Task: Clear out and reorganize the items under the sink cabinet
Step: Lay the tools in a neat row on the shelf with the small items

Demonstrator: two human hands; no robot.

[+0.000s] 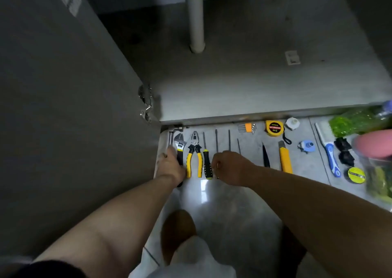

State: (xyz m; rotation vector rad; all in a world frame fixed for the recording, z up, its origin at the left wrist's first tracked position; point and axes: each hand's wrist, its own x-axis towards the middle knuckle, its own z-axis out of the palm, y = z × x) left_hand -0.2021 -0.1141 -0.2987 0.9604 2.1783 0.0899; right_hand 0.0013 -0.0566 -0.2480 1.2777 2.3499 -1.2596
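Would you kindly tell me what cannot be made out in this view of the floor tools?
Handle of the hammer: head view, hidden inside the gripping left hand.
Handles of the thin screwdrivers: head view, covered by the right hand; whether it holds one is unclear.
The pink item and green bottle: head view, blurred, cut by the right edge.
Text on the sticker: head view, too small.

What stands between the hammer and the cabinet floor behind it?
Nothing visible. The left hand grips the hammer, head at the front lip; the cabinet floor beyond is bare up to the white pipe.
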